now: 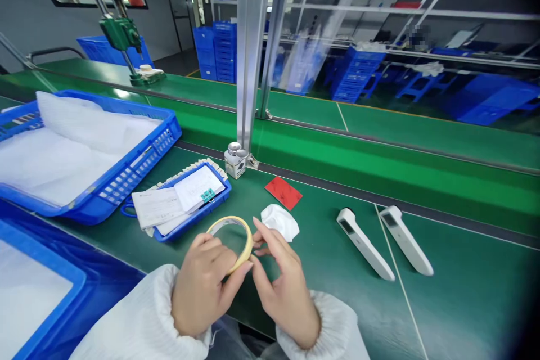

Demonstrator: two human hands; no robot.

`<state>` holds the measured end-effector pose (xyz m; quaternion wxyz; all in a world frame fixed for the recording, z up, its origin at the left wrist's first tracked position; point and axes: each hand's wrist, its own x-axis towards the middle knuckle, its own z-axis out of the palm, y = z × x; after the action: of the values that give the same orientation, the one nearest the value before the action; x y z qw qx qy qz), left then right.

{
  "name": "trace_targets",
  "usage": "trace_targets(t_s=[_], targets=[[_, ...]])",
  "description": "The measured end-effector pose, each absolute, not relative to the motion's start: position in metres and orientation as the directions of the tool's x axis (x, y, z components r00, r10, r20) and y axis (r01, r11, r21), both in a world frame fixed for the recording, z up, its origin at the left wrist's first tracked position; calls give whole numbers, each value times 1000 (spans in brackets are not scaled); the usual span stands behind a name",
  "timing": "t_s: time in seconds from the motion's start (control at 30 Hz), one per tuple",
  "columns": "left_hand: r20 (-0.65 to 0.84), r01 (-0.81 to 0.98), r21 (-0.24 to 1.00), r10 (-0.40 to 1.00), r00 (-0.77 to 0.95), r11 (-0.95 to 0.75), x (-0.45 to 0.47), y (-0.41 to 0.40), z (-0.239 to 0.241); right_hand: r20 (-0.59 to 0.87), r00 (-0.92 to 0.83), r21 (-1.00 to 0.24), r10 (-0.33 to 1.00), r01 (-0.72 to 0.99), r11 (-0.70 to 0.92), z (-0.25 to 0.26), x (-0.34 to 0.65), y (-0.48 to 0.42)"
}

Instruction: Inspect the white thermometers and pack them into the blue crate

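Cream masking tape sits clamped in the left hand's fingers, while the right hand's fingers rest spread apart on its rim; a crumpled white cloth lies just beyond them on the green desk.

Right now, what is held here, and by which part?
A roll of masking tape, gripped at its lower rim by the left hand; right hand beside its edge, contact unclear.

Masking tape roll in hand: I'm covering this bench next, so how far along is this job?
Done: nothing clearly finished; the two white handheld devices on the green bench mat show no visible tape. In hand: the left hand holds the masking tape roll, and the right hand touches it. Left: both devices lie apart from the hands.
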<state>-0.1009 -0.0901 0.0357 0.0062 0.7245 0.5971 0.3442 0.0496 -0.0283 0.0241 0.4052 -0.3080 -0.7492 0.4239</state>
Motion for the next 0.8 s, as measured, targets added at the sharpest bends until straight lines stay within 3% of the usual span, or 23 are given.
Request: trace_targets(t_s=[0.23, 0.5, 0.6, 0.7, 0.8], targets=[[464, 875, 409, 885, 45, -259, -107, -91, 31, 480, -509, -748, 715, 189, 636, 39, 49, -15], [452, 911, 350, 891, 40, -218, -115, -88, 34, 574, -569, -497, 589, 329, 803, 37, 34, -13], [471, 921, 342, 882, 4, -187, -121, -85, 34, 560, -511, -628, 652, 252, 737, 38, 22, -7], [525, 927, 329, 851, -22, -180, -128, -82, 32, 365, -471, -875, 803, 120, 468, 32, 6, 7], [583, 904, 359, 812, -22, -233, -130, -86, 35, 241, -409, -952, 880, 78, 297, 18, -13, 33]])
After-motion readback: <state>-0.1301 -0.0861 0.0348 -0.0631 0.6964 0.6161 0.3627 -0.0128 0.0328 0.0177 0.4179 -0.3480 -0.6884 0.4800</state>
